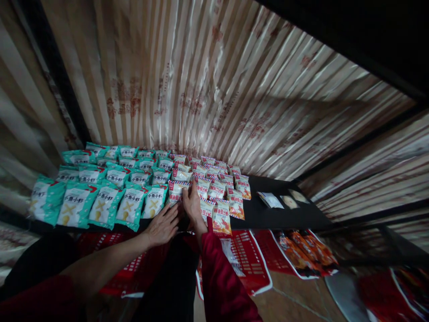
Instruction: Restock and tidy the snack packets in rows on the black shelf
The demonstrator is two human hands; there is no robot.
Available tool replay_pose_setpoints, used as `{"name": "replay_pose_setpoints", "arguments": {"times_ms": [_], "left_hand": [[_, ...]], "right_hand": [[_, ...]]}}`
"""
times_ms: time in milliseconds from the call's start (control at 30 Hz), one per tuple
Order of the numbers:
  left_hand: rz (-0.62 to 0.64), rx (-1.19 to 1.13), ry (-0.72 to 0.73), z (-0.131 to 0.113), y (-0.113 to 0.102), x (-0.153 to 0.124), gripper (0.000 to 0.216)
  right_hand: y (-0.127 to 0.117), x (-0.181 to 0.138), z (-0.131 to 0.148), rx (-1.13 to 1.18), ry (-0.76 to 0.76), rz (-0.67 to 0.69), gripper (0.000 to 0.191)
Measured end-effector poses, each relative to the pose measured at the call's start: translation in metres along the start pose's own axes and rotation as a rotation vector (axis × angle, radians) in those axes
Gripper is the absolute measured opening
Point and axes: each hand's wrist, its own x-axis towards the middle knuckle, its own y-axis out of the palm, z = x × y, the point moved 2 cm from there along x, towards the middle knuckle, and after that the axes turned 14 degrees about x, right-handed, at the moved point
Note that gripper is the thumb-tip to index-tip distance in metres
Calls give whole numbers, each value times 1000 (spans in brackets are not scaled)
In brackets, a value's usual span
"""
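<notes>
While both hands rest at the front edge of the black shelf (268, 214), this is how things sit:

Red-and-white packs (214, 188): small snack bags in rows near the middle of the shelf, leaning back one on another.
Right hand (192, 203): it stands on its edge with the fingers straight and close together, pressed against the left side of the red-and-white packs. It is open and grips nothing.
Left hand (163, 226): it lies flat with the fingers spread, just left of the right hand, at the front edge of the shelf. The fingertips touch the front bags there. It is open and grips nothing.
Teal packs (107, 192): bigger green-blue bags in rows on the left part of the shelf, touching the red-and-white packs where the two kinds meet.
Flat packets (271, 200): three small pale packets lying flat on the right part of the shelf, well apart from the rows.
Right sleeve (221, 281): dark red, coming up from below the shelf.
Red baskets (248, 264): on the floor under the shelf, below the hands.
Orange packs (301, 252): lying in a red basket under the right part of the shelf.
Striped sheet (214, 89): shiny and creased, hanging behind the shelf.
</notes>
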Motion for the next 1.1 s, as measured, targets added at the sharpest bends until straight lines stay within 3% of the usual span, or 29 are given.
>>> {"name": "replay_pose_setpoints", "arguments": {"times_ms": [233,500,1100], "left_hand": [[31,2,-8,-1,9,-2,33],[23,-38,-12,1,1,1,33],[41,-38,-19,-1,6,0,40]], "right_hand": [[4,3,2,-4,105,15,67],[5,6,3,15,105,19,70],[8,16,1,121,113,29,71]]}}
